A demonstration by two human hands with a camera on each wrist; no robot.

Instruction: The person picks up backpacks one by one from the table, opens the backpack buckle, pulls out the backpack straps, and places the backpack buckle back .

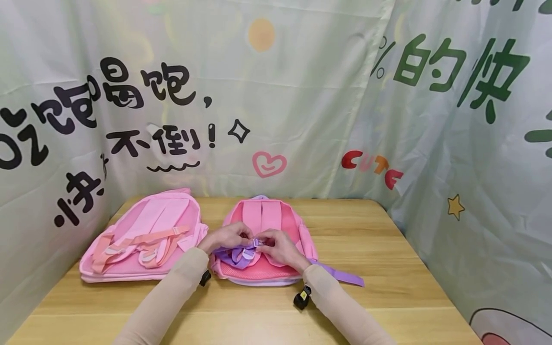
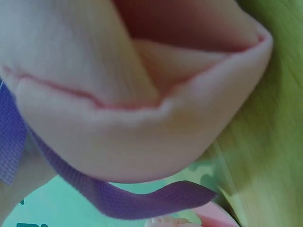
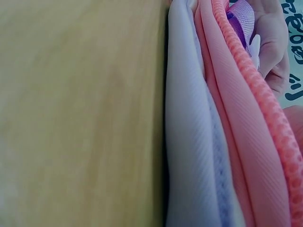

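Observation:
A pink backpack point(image 1: 297, 230) lies back side up on the table, its padded shoulder straps facing upward. Over its lower part, my left hand point(image 1: 228, 237) pinches a purple webbing strap point(image 1: 235, 256). From the other side, my right hand point(image 1: 280, 247) pinches the same webbing at a small pale buckle point(image 1: 256, 242). The two hands' fingertips nearly meet there. Another pale buckle point(image 1: 248, 254) sits on the webbing just below. A loose purple strap end point(image 1: 349, 278) trails off the right side. In the left wrist view a pink side pocket point(image 2: 118, 137) fills the middle.
To the left lies a second pink backpack point(image 1: 129, 215) with orange straps point(image 1: 159, 235), close beside the first. Both rest on a wooden table point(image 1: 366, 239). Printed cloth curtains point(image 1: 302, 120) hang behind the table and along its sides.

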